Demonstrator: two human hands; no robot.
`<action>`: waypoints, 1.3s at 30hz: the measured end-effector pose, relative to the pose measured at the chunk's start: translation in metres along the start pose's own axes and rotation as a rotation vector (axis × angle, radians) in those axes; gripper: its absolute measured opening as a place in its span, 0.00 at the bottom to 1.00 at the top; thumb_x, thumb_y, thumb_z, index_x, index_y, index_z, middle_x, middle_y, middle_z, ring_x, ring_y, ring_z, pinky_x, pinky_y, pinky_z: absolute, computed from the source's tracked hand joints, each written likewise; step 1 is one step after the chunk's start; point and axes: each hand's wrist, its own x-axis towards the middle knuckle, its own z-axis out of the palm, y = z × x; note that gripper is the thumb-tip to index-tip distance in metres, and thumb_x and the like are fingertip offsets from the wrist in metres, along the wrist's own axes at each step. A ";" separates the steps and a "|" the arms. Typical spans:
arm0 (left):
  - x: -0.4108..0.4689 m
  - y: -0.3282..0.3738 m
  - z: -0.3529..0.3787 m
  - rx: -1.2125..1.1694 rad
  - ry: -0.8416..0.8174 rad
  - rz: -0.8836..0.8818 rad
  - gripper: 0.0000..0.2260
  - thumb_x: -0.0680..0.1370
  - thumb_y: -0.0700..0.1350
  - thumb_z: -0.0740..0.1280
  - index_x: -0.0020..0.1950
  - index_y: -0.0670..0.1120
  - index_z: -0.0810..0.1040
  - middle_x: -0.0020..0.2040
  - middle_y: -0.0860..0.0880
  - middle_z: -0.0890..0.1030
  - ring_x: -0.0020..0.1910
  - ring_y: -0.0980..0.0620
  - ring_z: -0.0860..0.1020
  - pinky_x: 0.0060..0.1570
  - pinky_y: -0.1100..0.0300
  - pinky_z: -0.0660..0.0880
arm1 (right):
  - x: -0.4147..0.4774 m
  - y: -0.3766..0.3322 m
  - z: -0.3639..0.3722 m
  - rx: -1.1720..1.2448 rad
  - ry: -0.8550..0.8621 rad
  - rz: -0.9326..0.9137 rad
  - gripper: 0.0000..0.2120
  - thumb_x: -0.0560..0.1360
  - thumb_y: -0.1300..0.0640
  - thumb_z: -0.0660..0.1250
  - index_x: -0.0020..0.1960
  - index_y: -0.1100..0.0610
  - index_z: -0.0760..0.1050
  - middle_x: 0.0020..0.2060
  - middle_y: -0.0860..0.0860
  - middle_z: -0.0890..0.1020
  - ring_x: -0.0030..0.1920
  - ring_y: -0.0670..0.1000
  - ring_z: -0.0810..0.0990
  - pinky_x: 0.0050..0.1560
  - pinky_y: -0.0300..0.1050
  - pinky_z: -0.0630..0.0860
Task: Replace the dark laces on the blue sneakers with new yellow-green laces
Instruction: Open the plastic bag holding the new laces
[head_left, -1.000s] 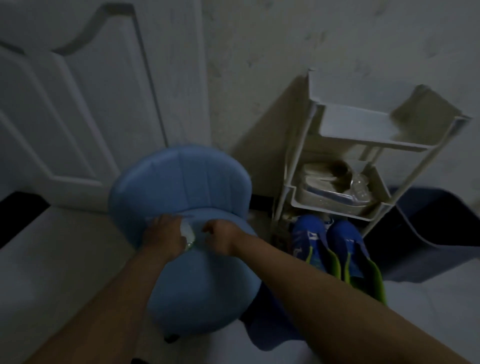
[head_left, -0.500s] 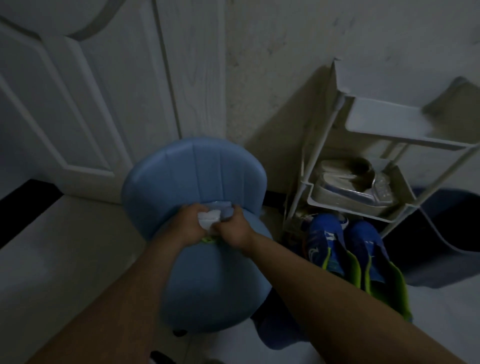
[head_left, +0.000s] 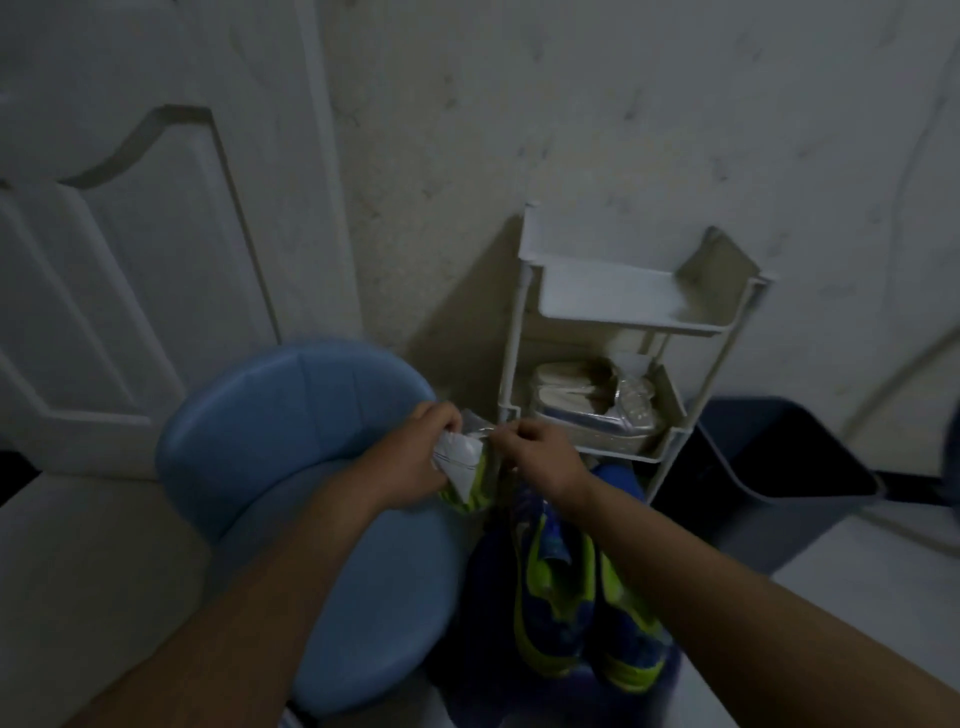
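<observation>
Left hand and right hand each pinch a crinkled clear packet holding a white card and yellow-green laces, near the blue sneakers.

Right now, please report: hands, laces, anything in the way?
Left hand grips lace packet; right hand pinches its top. Blue sneakers on floor beneath, untouched. No obstacle seen.

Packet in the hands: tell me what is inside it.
Yellow-green laces show through the lower end of the packet. The left hand and a white label cover the rest; the right hand pinches its top edge.
</observation>
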 end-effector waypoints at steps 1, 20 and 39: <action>0.003 0.012 0.004 0.007 -0.011 0.033 0.14 0.71 0.41 0.72 0.45 0.53 0.67 0.49 0.54 0.69 0.44 0.52 0.75 0.43 0.54 0.73 | -0.005 -0.003 -0.012 0.005 0.004 -0.011 0.04 0.76 0.57 0.70 0.46 0.57 0.82 0.40 0.53 0.84 0.42 0.50 0.82 0.45 0.46 0.79; 0.053 0.117 0.071 0.011 -0.214 -0.017 0.28 0.73 0.45 0.71 0.70 0.55 0.65 0.70 0.54 0.60 0.68 0.51 0.66 0.66 0.53 0.70 | -0.047 -0.014 -0.145 -0.110 0.062 0.139 0.08 0.76 0.57 0.70 0.47 0.62 0.82 0.34 0.53 0.79 0.31 0.49 0.76 0.31 0.42 0.73; 0.059 0.148 0.084 -0.518 -0.144 -0.429 0.19 0.71 0.57 0.74 0.51 0.43 0.81 0.45 0.46 0.85 0.42 0.47 0.85 0.50 0.49 0.82 | -0.054 -0.001 -0.150 -0.244 0.001 0.132 0.05 0.71 0.56 0.76 0.41 0.55 0.81 0.32 0.48 0.83 0.31 0.43 0.80 0.29 0.35 0.76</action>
